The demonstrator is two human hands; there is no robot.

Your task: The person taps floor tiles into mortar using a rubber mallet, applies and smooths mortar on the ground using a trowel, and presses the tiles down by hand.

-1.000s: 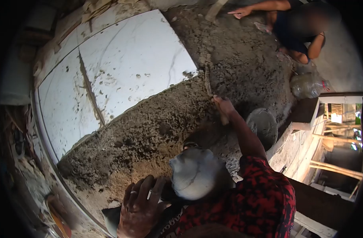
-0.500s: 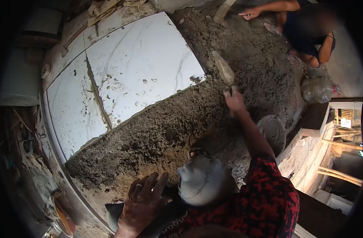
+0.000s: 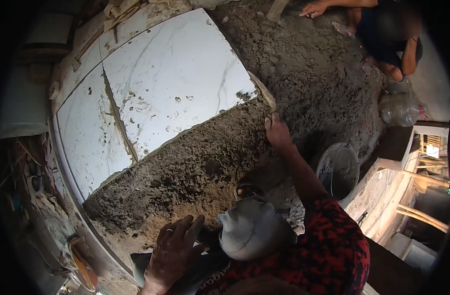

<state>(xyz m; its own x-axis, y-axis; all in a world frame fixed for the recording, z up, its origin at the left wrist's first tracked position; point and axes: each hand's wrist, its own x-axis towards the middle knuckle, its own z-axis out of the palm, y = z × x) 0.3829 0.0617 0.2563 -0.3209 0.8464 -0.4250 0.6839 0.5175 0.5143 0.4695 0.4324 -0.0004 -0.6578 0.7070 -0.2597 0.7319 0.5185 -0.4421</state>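
Observation:
My right hand (image 3: 279, 133) is closed around the handle of a trowel (image 3: 264, 92). Its blade lies along the right edge of the large white marbled tiles (image 3: 181, 69), near their lower right corner. Rough, dark wet mortar (image 3: 185, 157) spreads below and to the right of the tiles. My left hand (image 3: 173, 250), with a ring on one finger, rests near my leg at the bottom, fingers stretched and holding nothing. My knee (image 3: 252, 228) in grey cloth is between the two hands.
A bucket (image 3: 339, 171) stands right of my right forearm. A clear plastic bottle (image 3: 402, 109) lies by the right wall. Another person (image 3: 382, 44) squats at the upper right, one hand over the mortar. A wooden post (image 3: 277, 10) rises at the top.
My right hand has moved left and slightly down with the trowel. The blade has gone from above the mortar to the tile's right edge. My left hand stays about where it was.

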